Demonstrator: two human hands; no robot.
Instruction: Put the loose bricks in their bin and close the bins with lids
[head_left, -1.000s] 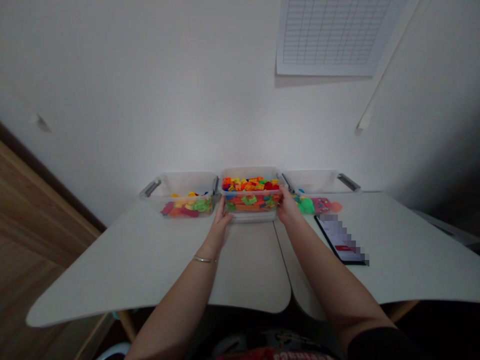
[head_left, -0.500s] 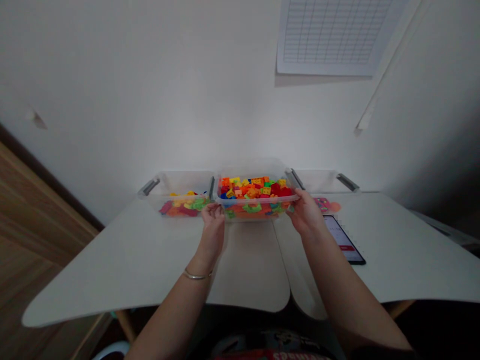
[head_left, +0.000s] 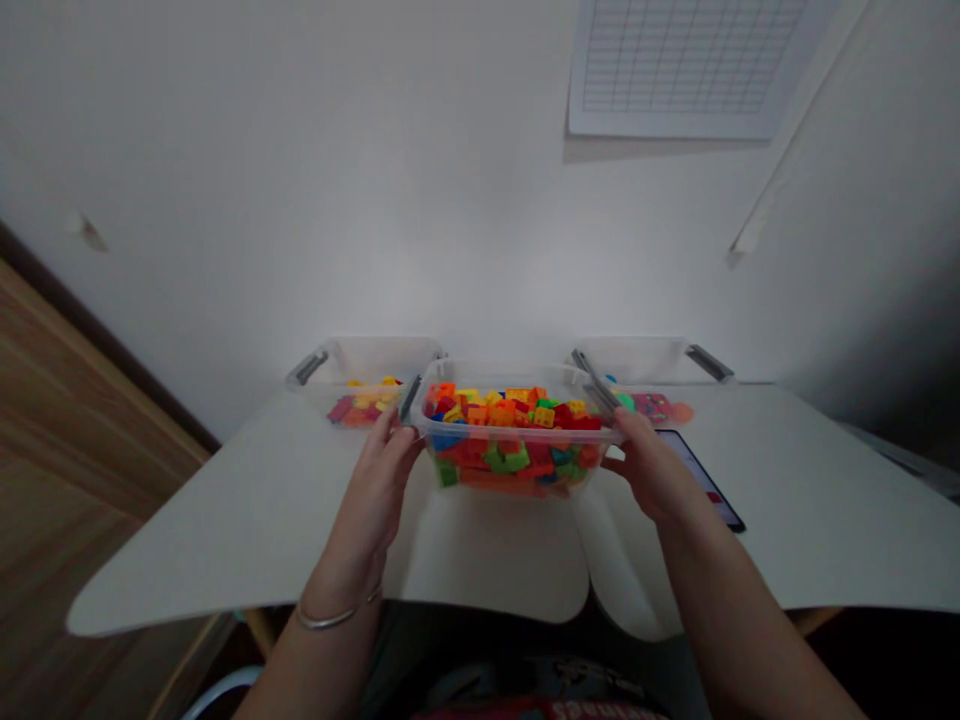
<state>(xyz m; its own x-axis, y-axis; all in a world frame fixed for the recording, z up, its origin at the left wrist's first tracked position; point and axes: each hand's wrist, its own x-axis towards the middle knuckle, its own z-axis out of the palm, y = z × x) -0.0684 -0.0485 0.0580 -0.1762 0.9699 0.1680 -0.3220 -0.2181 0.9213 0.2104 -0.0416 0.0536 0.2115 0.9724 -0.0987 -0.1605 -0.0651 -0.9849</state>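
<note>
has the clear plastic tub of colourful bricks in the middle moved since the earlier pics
Yes, toward the person: the clear plastic tub of colourful bricks now sits nearer the camera than the clear plastic tub on the left, which it stood level with earlier.

Head-worn view, facing forward and down, onto the hands (head_left: 371, 490) (head_left: 656, 470)

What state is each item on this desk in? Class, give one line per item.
Middle clear bin, held above the desk
Coloured toy bricks, heaped inside it
Left hand, gripping its left end
Right hand, gripping its right end
Left clear bin, on the white desk, some bricks inside
Right clear bin, on the desk
Phone, lying flat, partly hidden
</note>
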